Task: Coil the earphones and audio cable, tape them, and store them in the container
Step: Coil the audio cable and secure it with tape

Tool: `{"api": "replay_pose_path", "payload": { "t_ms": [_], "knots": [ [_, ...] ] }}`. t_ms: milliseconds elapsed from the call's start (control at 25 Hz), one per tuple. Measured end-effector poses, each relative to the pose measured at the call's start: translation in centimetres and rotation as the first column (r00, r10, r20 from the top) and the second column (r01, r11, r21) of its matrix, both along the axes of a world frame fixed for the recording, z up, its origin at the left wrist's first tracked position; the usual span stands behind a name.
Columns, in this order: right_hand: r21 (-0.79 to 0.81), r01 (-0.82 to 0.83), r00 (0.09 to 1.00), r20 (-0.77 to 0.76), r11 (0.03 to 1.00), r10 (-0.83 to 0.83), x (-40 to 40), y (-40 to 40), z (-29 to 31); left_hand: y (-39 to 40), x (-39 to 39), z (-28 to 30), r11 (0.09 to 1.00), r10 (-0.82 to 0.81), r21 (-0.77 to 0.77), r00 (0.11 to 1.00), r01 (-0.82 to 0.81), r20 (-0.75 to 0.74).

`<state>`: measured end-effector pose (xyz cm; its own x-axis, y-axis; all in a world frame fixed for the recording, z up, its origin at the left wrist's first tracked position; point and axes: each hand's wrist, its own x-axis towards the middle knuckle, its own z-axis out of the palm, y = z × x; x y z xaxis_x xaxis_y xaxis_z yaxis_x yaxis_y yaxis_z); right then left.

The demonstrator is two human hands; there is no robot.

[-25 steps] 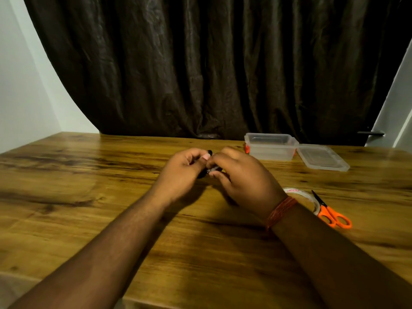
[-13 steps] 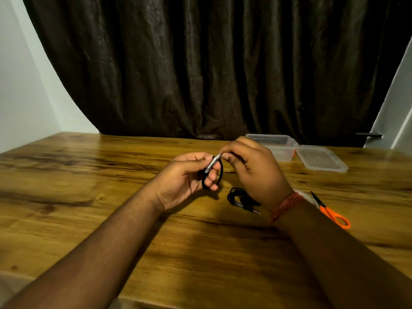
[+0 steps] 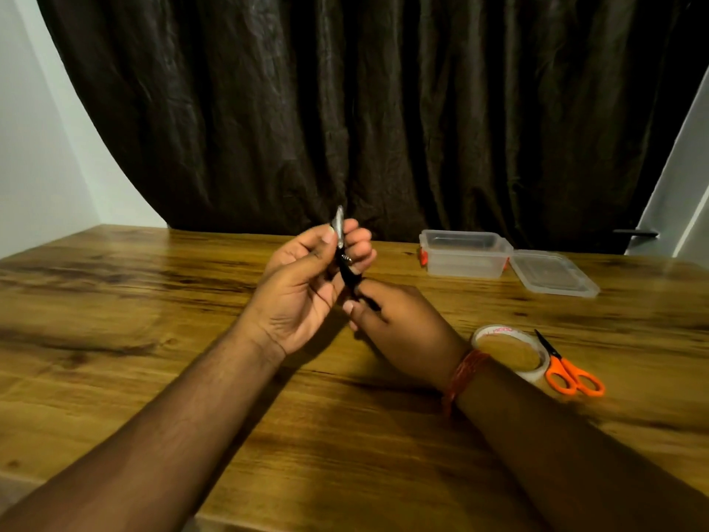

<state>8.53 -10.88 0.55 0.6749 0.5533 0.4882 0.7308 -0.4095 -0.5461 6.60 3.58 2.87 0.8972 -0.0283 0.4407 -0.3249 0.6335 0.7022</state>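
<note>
Plenty of bare table (image 3: 134,339) on the left side, but tape roll (image 3: 510,351), scissors (image 3: 571,374), container (image 3: 464,255) and lid (image 3: 552,274) crowd the right.

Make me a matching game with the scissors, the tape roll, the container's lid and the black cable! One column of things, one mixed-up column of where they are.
Things:
1. scissors
2. tape roll
3. lid
4. black cable

Places:
A. held between both hands, above the table
B. flat on the table, right of the clear container
C. beside the right wrist, left of the orange handles
D. nearest the table's right edge, orange handles toward the person

Pairs: 1-D, 2-C, 3-B, 4-A
</note>
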Motion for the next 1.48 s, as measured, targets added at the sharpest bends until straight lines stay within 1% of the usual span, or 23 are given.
{"api": "replay_pose_path", "payload": {
  "t_ms": [80,120,200,280,360,480,560,600,640,800,880,960,1080,1120,1200,1320,1400,1480],
  "knots": [
    [-0.06,-0.048,0.998,0.039,0.997,0.051,-0.4,0.3,-0.3,0.4,0.3,0.3,0.994,0.108,-0.006,0.994,-0.108,0.015],
    [-0.068,-0.056,0.996,0.067,0.996,0.061,-0.5,0.5,-0.2,0.6,0.5,0.3,0.985,0.172,0.026,0.985,-0.172,0.017],
    [-0.05,-0.053,0.99,0.13,0.997,0.059,-0.6,0.6,-0.1,0.8,0.9,-0.1,0.947,0.294,0.131,0.956,-0.293,0.015],
    [0.001,-0.034,0.983,0.179,0.999,0.033,-0.6,0.5,0.1,0.9,1.3,-0.5,0.908,0.356,0.232,0.934,-0.349,0.01],
    [0.045,0.007,0.977,0.211,0.999,-0.017,-0.4,0.3,0.3,0.9,1.5,-0.8,0.879,0.371,0.321,0.928,-0.352,0.002],
    [0.06,0.075,0.955,0.282,0.995,-0.089,0.1,-0.5,0.8,0.9,1.6,-1.3,0.82,0.353,0.482,0.936,-0.308,-0.002],
    [0.026,0.111,0.932,0.344,0.994,-0.113,0.4,-1.2,1.3,1.0,1.7,-1.9,0.738,0.299,0.626,0.954,-0.252,0.031],
    [0.012,0.131,0.92,0.372,0.991,-0.125,0.6,-1.5,1.5,0.9,1.7,-2.1,0.704,0.258,0.678,0.965,-0.214,0.037],
    [0.011,0.14,0.909,0.396,0.99,-0.132,0.7,-1.8,1.7,0.9,1.7,-2.3,0.69,0.221,0.703,0.975,-0.174,0.024],
    [0.065,0.148,0.892,0.423,0.987,-0.161,0.9,-2.4,2.1,0.4,0.8,-1.6,0.766,0.113,0.643,0.986,-0.01,-0.12],
    [0.105,0.135,0.893,0.418,0.985,-0.166,1.1,-2.5,2.2,0.5,0.5,-1.3,0.807,0.043,0.588,0.987,0.055,-0.152],
    [0.188,0.124,0.907,0.376,0.974,-0.188,1.1,-2.4,2.3,0.8,0.3,-1.2,0.847,-0.059,0.514,0.986,0.133,-0.157],
    [0.308,0.138,0.951,0.223,0.941,-0.213,1.0,-2.2,2.5,1.0,0.0,-0.9,0.892,-0.193,0.383,0.969,0.239,-0.154],
    [0.328,0.136,0.97,0.146,0.935,-0.192,0.9,-2.1,2.5,1.0,-0.1,-0.9,0.905,-0.227,0.333,0.963,0.263,-0.144],
    [0.362,0.091,0.996,-0.025,0.928,-0.088,1.0,-2.0,2.4,1.0,-0.2,-0.7,0.931,-0.272,0.225,0.958,0.287,-0.095],
    [0.373,0.032,0.98,-0.194,0.927,0.044,0.7,-1.4,1.8,1.1,-0.2,-0.3,0.969,-0.233,0.082,0.972,0.235,-0.025],
    [0.359,0.011,0.947,-0.304,0.933,0.106,0.2,-0.5,1.3,1.0,-0.1,-0.1,0.985,-0.167,0.035,0.986,0.167,-0.004],
    [0.347,0.0,0.918,-0.372,0.938,0.138,-0.3,0.4,0.8,0.8,0.0,0.0,0.994,-0.114,0.003,0.994,0.114,0.004]
  ]
}}
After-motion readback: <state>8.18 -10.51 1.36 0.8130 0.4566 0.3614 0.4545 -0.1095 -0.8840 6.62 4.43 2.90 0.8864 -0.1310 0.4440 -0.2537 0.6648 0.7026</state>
